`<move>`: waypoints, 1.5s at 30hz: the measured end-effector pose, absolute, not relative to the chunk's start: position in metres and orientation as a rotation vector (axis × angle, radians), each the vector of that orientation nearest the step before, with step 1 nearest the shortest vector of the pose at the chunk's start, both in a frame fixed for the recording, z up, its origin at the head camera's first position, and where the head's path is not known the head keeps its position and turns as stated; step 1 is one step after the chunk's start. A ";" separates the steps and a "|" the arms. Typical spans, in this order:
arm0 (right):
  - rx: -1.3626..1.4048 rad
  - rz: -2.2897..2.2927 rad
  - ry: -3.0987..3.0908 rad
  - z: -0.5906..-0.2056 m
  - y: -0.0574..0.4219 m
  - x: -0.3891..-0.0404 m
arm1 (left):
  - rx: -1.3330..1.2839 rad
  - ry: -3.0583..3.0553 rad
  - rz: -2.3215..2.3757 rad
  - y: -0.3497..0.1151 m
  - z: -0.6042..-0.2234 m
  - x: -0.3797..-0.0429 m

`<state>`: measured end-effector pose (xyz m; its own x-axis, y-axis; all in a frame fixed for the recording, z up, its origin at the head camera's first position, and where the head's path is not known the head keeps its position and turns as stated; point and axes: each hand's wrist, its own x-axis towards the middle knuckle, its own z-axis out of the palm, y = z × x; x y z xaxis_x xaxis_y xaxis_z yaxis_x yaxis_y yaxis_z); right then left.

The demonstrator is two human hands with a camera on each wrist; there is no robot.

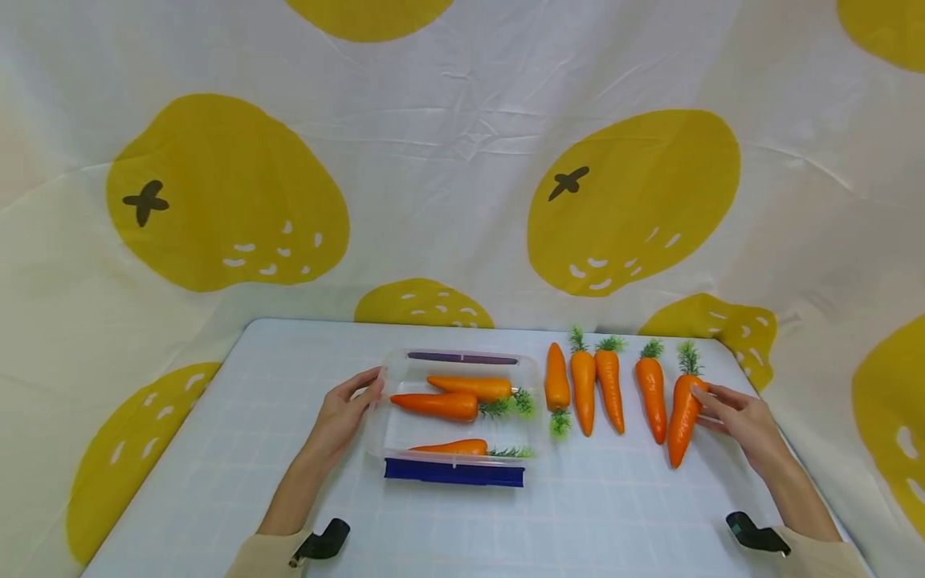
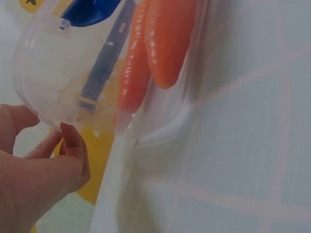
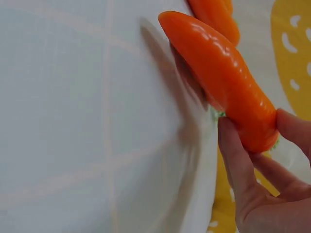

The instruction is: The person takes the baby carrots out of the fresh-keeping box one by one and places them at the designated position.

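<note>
My left hand holds the left end of a clear plastic container with blue latches, its thumb and fingers pinching the rim in the left wrist view. Inside lie three orange carrots with green tops, two near the back and one along the front wall. At the right, my right hand pinches a carrot near its leafy end between thumb and fingers. The carrot's tip points toward the front, and its shadow falls apart from it in the right wrist view.
Right of the container, three carrots lie close together, the leftmost with its leaves toward the front. Another carrot lies between them and my right hand. The pale checked table meets a curtain with yellow fruit prints behind.
</note>
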<state>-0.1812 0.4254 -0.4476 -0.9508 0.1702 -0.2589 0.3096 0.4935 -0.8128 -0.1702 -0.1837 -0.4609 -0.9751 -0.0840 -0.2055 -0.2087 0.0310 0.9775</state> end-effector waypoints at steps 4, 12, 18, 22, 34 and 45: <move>0.444 -1.422 2.567 -0.452 0.430 -0.182 | -0.303 2.181 2.103 -0.181 -0.460 -0.172; 0.450 -1.292 2.580 -0.455 0.432 -0.188 | -0.292 2.161 2.096 -0.178 -0.457 -0.173; 0.369 -1.256 2.619 -0.458 0.424 -0.194 | -0.322 2.172 2.094 -0.178 -0.455 -0.172; 0.344 -1.231 2.644 -0.460 0.421 -0.195 | -0.339 2.175 2.084 -0.180 -0.455 -0.171; 0.415 -1.136 2.667 -0.456 0.421 -0.189 | -0.331 2.162 2.080 -0.184 -0.454 -0.167; 0.421 -1.076 2.693 -0.454 0.427 -0.186 | -0.328 2.160 2.075 -0.183 -0.455 -0.168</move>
